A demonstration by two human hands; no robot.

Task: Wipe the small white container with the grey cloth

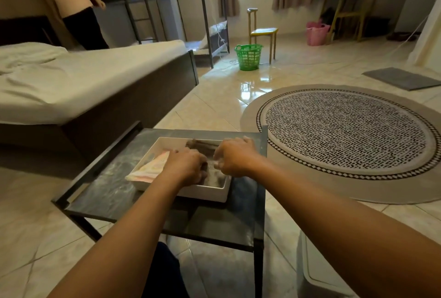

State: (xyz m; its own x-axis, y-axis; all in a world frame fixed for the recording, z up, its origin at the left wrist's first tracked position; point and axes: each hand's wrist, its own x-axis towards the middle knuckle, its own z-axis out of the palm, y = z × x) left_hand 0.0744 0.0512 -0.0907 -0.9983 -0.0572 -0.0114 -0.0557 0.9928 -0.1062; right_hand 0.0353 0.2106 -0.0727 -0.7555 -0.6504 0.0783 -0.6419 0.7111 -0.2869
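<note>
A white rectangular tray-like container (210, 194) sits on a small dark table (114, 192). Inside it lies a grey cloth (202, 149), dark and rumpled, mostly covered by my hands. My left hand (187, 166) is closed, pressing down on the cloth in the container's middle. My right hand (235, 158) is curled over the cloth at the container's right side, fingers bent. A pink-and-yellow striped cloth (150, 168) hangs over the container's left rim. Whether the right hand grips the cloth or the rim is unclear.
A bed (71, 82) stands to the left, close to the table. A round patterned rug (346, 135) lies on the tiled floor to the right. Farther back are a green basket (248, 56), a yellow chair (262, 32), a bunk bed and a standing person (76, 6).
</note>
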